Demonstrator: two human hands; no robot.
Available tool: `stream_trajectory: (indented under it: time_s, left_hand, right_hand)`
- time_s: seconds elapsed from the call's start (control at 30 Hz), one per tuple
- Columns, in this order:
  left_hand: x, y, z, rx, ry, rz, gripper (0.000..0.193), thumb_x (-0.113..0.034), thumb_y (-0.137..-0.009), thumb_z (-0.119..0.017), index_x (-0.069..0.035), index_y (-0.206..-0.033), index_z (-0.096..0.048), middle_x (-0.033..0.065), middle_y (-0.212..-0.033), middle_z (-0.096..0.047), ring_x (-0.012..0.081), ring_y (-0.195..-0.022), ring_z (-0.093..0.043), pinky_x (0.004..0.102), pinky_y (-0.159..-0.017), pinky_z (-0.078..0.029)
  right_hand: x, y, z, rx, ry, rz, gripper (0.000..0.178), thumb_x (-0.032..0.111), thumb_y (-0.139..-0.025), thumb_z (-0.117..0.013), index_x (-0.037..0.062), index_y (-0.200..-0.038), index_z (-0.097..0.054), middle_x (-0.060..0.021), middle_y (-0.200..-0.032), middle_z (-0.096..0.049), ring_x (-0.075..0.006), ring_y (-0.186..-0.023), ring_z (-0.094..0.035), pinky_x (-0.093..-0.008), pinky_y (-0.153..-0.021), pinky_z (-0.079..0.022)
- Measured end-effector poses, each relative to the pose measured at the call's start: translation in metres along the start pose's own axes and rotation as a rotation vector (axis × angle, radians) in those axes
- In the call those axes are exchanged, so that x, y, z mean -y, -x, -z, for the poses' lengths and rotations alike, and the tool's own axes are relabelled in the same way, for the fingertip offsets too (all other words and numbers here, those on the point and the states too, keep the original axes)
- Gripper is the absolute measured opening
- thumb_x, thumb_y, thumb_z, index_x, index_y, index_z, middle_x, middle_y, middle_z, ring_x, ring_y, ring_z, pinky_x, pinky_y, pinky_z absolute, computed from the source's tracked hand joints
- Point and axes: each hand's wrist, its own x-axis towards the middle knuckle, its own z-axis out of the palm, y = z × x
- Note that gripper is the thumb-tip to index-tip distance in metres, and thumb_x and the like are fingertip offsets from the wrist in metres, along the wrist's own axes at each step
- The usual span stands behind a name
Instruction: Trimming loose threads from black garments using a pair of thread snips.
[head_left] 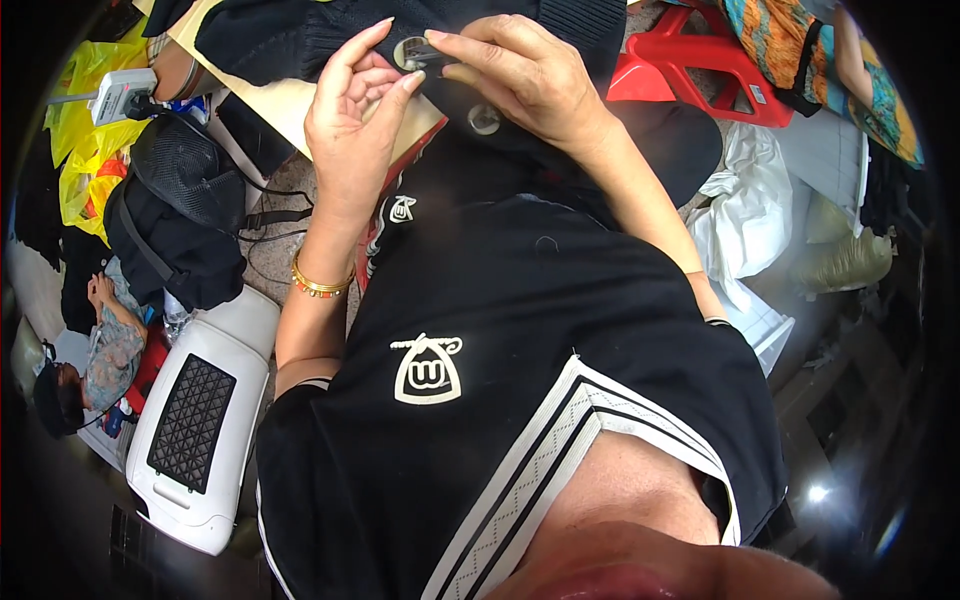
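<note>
Near the top middle my right hand [530,75] pinches a small round, pale, see-through piece with a dark strip across it [411,53] between thumb and fingers; its exact kind I cannot make out. Facing it is my left hand [355,105], palm turned inward, fingers loosely bent and apart. The left thumb tip comes close to the lower edge of that piece; whether they touch is unclear. Below my right hand, a similar round clear disc [484,120] lies on the dark cloth over my lap. Beyond both hands spreads a dark ribbed knit garment [270,40].
A cream board [285,105] with a red edge lies under the knit. On the left are a black mesh bag [185,170], a white power adapter [124,97], a white plastic case [195,400] and another person [115,345]. A red stool [690,65] and white plastic bag [745,205] are right.
</note>
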Motion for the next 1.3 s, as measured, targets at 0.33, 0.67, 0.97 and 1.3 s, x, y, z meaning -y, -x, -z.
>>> stream_trajectory:
  time_s: [0.33, 0.67, 0.97, 1.3]
  left_hand:
    - [-0.004, -0.002, 0.006, -0.02, -0.773, -0.457, 0.04, 0.0, -0.074, -0.074, -0.007, -0.113, -0.066, 0.0062, -0.091, -0.052, 0.0133, -0.072, -0.056, 0.0248, -0.063, -0.047]
    - [0.002, -0.002, 0.006, 0.012, -0.739, -0.506, 0.034, 0.002, -0.077, -0.072, -0.002, -0.11, -0.063, 0.0094, -0.101, -0.057, 0.0138, -0.074, -0.063, 0.0242, -0.065, -0.051]
    - [0.001, 0.01, -0.007, -0.141, 0.193, 0.078, 0.032, 0.005, -0.087, -0.061, 0.001, -0.114, -0.046, 0.0101, -0.105, -0.056, 0.0134, -0.095, -0.061, 0.0232, -0.084, -0.05]
    - [-0.002, 0.005, -0.008, -0.088, 0.504, 0.056, 0.025, 0.006, -0.087, -0.06, 0.0, -0.109, -0.052, 0.0058, -0.099, -0.057, 0.0107, -0.094, -0.056, 0.0234, -0.085, -0.047]
  right_hand:
    - [-0.009, -0.003, 0.005, -0.218, -0.304, -0.005, 0.032, 0.008, -0.079, -0.073, 0.0042, -0.109, -0.066, -0.0074, -0.08, -0.061, -0.0177, -0.069, -0.059, -0.0261, -0.061, -0.047]
    - [0.001, -0.029, 0.021, 0.06, -0.653, -0.076, 0.043, 0.001, -0.082, -0.067, 0.0047, -0.124, -0.059, -0.0073, -0.101, -0.065, -0.0121, -0.086, -0.062, -0.0235, -0.076, -0.048]
    - [-0.004, -0.05, 0.018, 0.291, -0.54, -0.282, 0.03, 0.003, -0.085, -0.061, 0.0045, -0.114, -0.064, -0.015, -0.094, -0.069, -0.0185, -0.082, -0.068, -0.027, -0.071, -0.051]
    - [-0.002, -0.038, 0.026, 0.35, -1.163, -0.519, 0.031, -0.001, -0.089, -0.06, -0.0023, -0.12, -0.059, -0.0086, -0.102, -0.068, -0.0115, -0.09, -0.061, -0.0244, -0.081, -0.049]
